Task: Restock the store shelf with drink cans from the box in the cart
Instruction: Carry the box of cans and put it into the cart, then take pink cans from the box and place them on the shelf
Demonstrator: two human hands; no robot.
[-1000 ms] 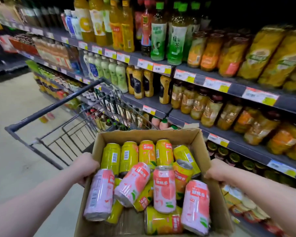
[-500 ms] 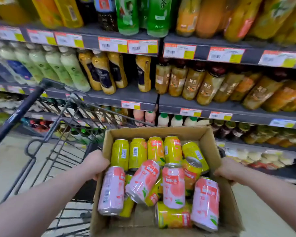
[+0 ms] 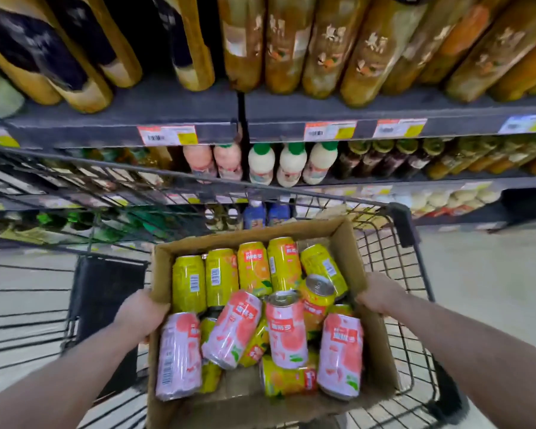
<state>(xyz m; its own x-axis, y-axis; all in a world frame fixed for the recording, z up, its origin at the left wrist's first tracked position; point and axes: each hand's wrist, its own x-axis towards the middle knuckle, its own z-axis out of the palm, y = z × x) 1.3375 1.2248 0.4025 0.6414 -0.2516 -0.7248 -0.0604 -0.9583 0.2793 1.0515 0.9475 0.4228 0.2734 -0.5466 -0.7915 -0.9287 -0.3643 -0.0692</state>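
The left hand [image 3: 140, 314] and right hand [image 3: 381, 297] clasp opposite walls of the brown cardboard box [image 3: 375, 345] in the black wire cart [image 3: 415, 252], fingers [image 3: 158, 306] curled on cardboard. Pink and yellow cylindrical cans [image 3: 287, 329] lie between them, axes mostly near-to-far.

Bright even store light; motion blur and wide-angle stretch smear the edges.

You are facing a dark store shelf [image 3: 180, 116] whose upper board is carrying rows of amber bottles [image 3: 288, 48], while white green-capped bottles [image 3: 291, 165] are standing on the board below. Nearer you, the cardboard box [image 3: 348, 252] is sitting inside the wire cart [image 3: 398, 222], and yellow cans [image 3: 220, 277] and pink cans [image 3: 341, 354] are lying jumbled in the box.
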